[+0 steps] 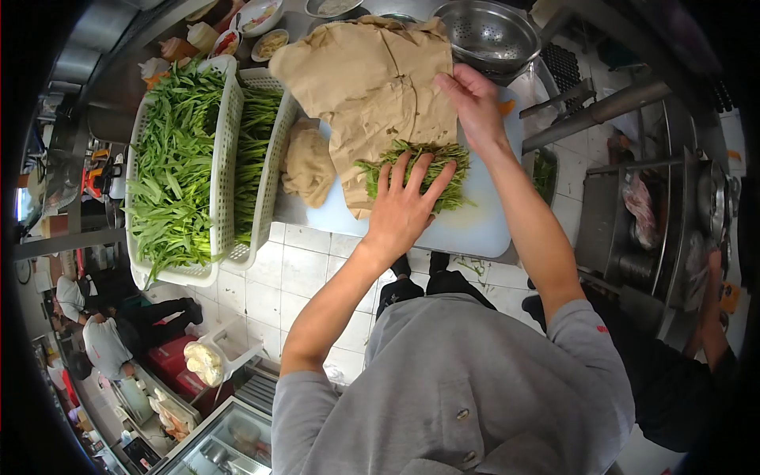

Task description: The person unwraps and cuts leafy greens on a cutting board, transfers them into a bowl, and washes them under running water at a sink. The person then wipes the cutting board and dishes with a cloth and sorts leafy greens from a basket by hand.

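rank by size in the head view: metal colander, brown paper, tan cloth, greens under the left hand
Brown paper
Metal colander
Unsure, they look close: greens, partly hidden by the left hand, and tan cloth

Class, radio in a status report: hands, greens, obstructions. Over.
Left hand spread on greens. Right hand at brown paper's edge. Paper covers part of cutting board. Over.

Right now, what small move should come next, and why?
Probably slide the cut green stems slightly toward the middle of the crumpled brown paper with the left hand. It already lies spread over them, and their right side seems to spill past the paper onto the pale blue-white board. The right hand, at the paper's right edge, could steady it.
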Action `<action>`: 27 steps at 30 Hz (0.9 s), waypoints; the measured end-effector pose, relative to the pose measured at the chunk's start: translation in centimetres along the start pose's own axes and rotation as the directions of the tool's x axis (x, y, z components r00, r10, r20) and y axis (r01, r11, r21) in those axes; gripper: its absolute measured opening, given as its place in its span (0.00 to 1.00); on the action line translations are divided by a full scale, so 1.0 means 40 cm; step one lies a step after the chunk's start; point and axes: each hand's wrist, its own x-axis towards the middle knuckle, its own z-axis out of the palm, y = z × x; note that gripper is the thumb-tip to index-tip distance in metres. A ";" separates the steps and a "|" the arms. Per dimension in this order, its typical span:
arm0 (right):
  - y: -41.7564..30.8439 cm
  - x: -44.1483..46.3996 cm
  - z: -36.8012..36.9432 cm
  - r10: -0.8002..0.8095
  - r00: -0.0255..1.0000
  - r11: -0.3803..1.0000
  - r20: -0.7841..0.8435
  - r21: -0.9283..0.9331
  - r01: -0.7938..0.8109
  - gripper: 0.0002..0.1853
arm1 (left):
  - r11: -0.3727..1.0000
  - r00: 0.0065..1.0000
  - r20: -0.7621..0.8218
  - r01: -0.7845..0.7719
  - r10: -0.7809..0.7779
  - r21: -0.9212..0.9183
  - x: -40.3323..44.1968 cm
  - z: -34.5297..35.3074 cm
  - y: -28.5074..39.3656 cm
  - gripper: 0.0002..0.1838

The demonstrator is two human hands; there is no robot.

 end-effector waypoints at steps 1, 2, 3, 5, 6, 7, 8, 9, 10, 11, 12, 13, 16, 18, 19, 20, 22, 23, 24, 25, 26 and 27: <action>-0.016 0.000 -0.001 -0.018 1.000 1.000 0.001 -0.007 0.018 0.06 | 1.000 1.000 -0.026 -0.013 0.013 0.020 -0.002 0.008 -0.001 0.50; -0.029 0.002 -0.001 -0.036 0.999 0.999 0.003 -0.013 0.036 0.07 | 0.999 0.998 -0.053 -0.024 0.026 0.041 -0.005 0.016 -0.001 0.48; -0.039 0.003 -0.001 -0.059 0.998 0.998 -0.004 -0.003 0.059 0.07 | 0.999 0.998 -0.052 -0.030 0.032 0.038 -0.007 0.020 0.000 0.46; -0.058 0.005 -0.003 -0.107 0.994 0.994 -0.019 0.015 0.107 0.08 | 0.999 0.998 -0.051 -0.042 0.044 0.032 -0.013 0.029 0.007 0.43; -0.070 0.005 -0.006 -0.148 0.989 0.989 -0.017 0.019 0.149 0.08 | 0.998 0.998 -0.045 -0.045 0.047 0.040 -0.019 0.039 0.011 0.42; -0.083 0.004 -0.010 -0.189 0.982 0.982 -0.015 0.022 0.189 0.08 | 0.998 0.998 -0.039 -0.049 0.051 0.047 -0.027 0.051 0.015 0.42; -0.098 0.004 -0.013 -0.229 0.973 0.973 -0.013 0.026 0.230 0.08 | 0.997 0.998 -0.032 -0.052 0.054 0.054 -0.034 0.063 0.018 0.41; -0.124 -0.001 -0.012 -0.289 0.956 0.954 -0.054 -0.104 0.282 0.09 | 0.997 0.998 -0.035 -0.051 0.054 0.061 -0.040 0.075 0.021 0.41; -0.155 -0.009 -0.010 -0.351 0.932 0.916 -0.086 -0.235 0.324 0.09 | 0.996 0.998 -0.038 -0.051 0.053 0.067 -0.046 0.086 0.024 0.40; -0.171 -0.014 -0.009 -0.416 0.903 0.862 -0.110 -0.364 0.353 0.10 | 0.996 0.998 -0.041 -0.050 0.053 0.074 -0.051 0.093 0.026 0.40; -0.167 -0.018 -0.027 -0.434 0.897 0.835 -0.090 -0.414 0.362 0.13 | 0.997 0.998 -0.052 -0.041 0.045 0.068 -0.055 0.097 0.031 0.39; -0.164 -0.021 -0.044 -0.451 0.890 0.804 -0.070 -0.463 0.372 0.17 | 0.998 0.997 -0.063 -0.032 0.036 0.061 -0.060 0.100 0.035 0.39; -0.142 -0.014 -0.087 -0.539 0.835 0.723 -0.110 -0.569 0.392 0.19 | 0.999 0.996 -0.083 -0.006 0.010 0.052 -0.075 0.107 0.046 0.39; -0.155 -0.028 -0.114 -0.553 0.825 0.718 -0.114 -0.568 0.403 0.19 | 0.997 0.999 -0.044 0.015 -0.011 0.077 -0.075 0.098 0.045 0.37; -0.166 -0.031 -0.122 -0.557 0.822 0.721 -0.118 -0.559 0.409 0.19 | 0.999 0.998 -0.057 0.022 -0.020 0.042 -0.077 0.084 0.049 0.36; -0.178 -0.037 -0.127 -0.561 0.819 0.726 -0.121 -0.547 0.417 0.19 | 1.000 0.997 -0.069 0.030 -0.030 0.008 -0.081 0.065 0.056 0.36; -0.202 -0.055 -0.137 -0.564 0.816 0.746 -0.128 -0.503 0.437 0.20 | 0.999 0.996 -0.083 0.039 -0.042 -0.035 -0.090 0.047 0.056 0.38; -0.216 -0.062 -0.141 -0.566 0.814 0.757 -0.130 -0.473 0.451 0.20 | 0.994 0.991 -0.114 0.058 -0.069 -0.097 -0.091 0.035 0.054 0.40; -0.232 -0.074 -0.145 -0.566 0.814 0.770 -0.130 -0.436 0.466 0.20 | 0.984 0.985 -0.141 0.075 -0.098 -0.161 -0.089 0.014 0.053 0.42; -0.248 -0.089 -0.145 -0.570 0.812 0.781 -0.128 -0.391 0.486 0.20 | 0.970 0.978 -0.165 0.089 -0.128 -0.225 -0.087 -0.007 0.052 0.44; -0.266 -0.106 -0.148 -0.574 0.810 0.790 -0.121 -0.343 0.508 0.20 | 0.917 0.950 -0.259 0.064 -0.177 -0.394 -0.076 -0.024 0.043 0.49; -0.286 -0.129 -0.152 -0.579 0.808 0.798 -0.105 -0.275 0.536 0.21 | 0.832 0.914 -0.309 0.051 -0.261 -0.552 -0.055 -0.059 0.049 0.49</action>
